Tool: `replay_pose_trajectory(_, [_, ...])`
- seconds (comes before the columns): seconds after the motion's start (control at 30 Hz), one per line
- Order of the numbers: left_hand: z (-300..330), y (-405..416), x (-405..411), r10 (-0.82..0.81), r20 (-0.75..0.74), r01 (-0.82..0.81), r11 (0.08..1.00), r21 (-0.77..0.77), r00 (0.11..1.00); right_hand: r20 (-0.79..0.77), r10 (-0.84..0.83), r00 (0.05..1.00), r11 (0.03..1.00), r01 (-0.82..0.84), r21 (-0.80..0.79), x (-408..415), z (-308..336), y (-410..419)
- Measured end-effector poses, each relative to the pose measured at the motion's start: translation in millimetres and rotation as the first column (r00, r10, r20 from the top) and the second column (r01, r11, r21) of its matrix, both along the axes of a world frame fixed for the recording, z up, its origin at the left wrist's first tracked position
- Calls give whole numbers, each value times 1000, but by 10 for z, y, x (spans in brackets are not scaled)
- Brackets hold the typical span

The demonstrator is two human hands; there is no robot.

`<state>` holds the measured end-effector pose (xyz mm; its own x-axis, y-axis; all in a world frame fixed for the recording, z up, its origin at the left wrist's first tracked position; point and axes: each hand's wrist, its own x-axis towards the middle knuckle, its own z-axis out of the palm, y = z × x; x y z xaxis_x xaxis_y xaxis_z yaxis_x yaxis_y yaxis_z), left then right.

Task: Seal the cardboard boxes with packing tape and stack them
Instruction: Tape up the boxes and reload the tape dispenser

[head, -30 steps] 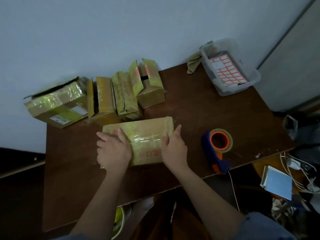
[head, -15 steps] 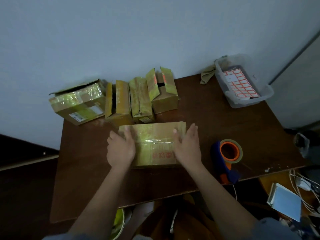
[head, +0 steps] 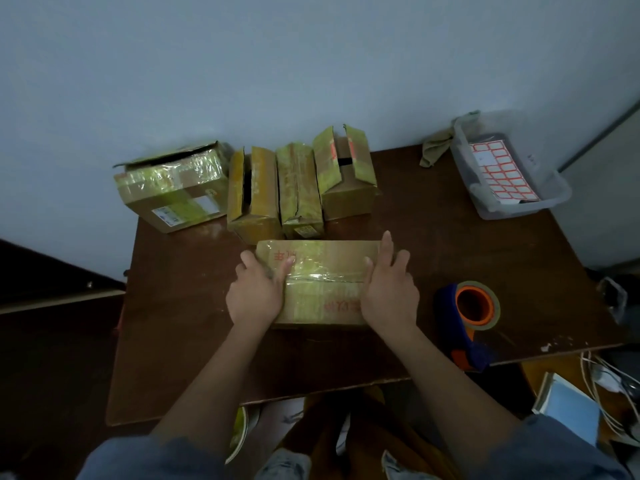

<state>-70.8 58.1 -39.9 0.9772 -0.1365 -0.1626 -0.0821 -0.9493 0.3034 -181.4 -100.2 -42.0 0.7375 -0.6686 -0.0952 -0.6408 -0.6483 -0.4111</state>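
A flat cardboard box (head: 323, 282) with shiny tape across its top and red print lies in the middle of the brown table (head: 450, 244). My left hand (head: 256, 292) grips its left end, thumb on top. My right hand (head: 389, 289) holds its right end, fingers stretched along the side. A tape dispenser (head: 467, 317) with a blue handle and an orange-cored roll lies to the right of my right hand, untouched. Behind the box several more cardboard boxes stand in a row against the wall, from a larger box (head: 173, 187) to one with raised flaps (head: 346, 171).
A clear plastic bin (head: 550, 195) holding a sheet of red-bordered labels sits at the back right corner, a crumpled cloth (head: 434, 147) beside it. Cables and a light blue notebook (head: 568, 407) lie below the table's right edge.
My view has tilted down and shifted, so everything sits lower in frame. Both hands have slid outward from the top of the box to its two ends. The dispenser has not moved.
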Motion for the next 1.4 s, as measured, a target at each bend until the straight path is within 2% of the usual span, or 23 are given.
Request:
replay_pose_trajectory(0.13, [11, 44, -3, 52, 81, -47, 997, -65, 995, 29, -81, 996, 988, 76, 133, -58, 50, -53])
replay_pose_trajectory(0.2, [76, -44, -89, 140, 15, -138, 987, -84, 990, 45, -131, 990, 968, 118, 220, -64, 102, -29])
replay_pose_trajectory(0.27, [139, -134, -182, 185, -82, -192, 978, -85, 979, 21, -141, 990, 963, 132, 235, -45, 138, 21])
replay_pose_trajectory(0.37, [160, -154, -246, 108, -81, -108, 994, 7, 991, -107, -55, 993, 979, 74, 190, 18, 125, 28])
replay_pose_trajectory(0.43, [140, -132, -233, 73, -44, -72, 997, 12, 996, -137, -23, 990, 973, 53, 224, 42, 99, -18])
replay_pose_trajectory(0.73, [91, -59, -171, 103, -44, -107, 986, -127, 994, -7, -12, 1000, 963, 14, 270, -6, 16, -45])
replay_pose_trajectory(0.93, [18, 124, -93, 69, 23, -59, 953, -297, 997, 133, -47, 990, 950, 3, 313, -78, -18, -133])
replay_pose_trajectory(1.0, [6, 142, -96, 75, 29, -62, 942, -330, 997, 153, -67, 986, 925, 4, 380, -125, 3, -178])
replay_pose_trajectory(1.1, [78, 127, -69, 69, -63, -89, 903, -421, 996, 144, -266, 953, 799, 134, 586, -196, 87, -283])
replay_pose_trajectory(1.13, [121, 112, -67, 71, -100, -108, 897, -428, 992, 118, -308, 944, 778, 178, 603, -217, 105, -292])
replay_pose_trajectory(1.2, [171, 70, -103, 49, -60, -68, 925, -373, 997, 102, -230, 968, 855, 151, 496, -247, 114, -217])
replay_pose_trajectory(1.27, [152, 16, -207, -80, 2, 78, 972, -223, 997, 115, -53, 992, 921, 4, 389, -257, 81, -49])
replay_pose_trajectory(1.33, [102, -27, -312, -184, -28, 183, 983, -23, 983, 51, 99, 994, 939, -110, 325, -248, 34, 81])
replay_pose_trajectory(1.4, [95, -20, -348, -198, -36, 199, 979, 44, 980, 13, 136, 991, 950, -134, 282, -250, 4, 112])
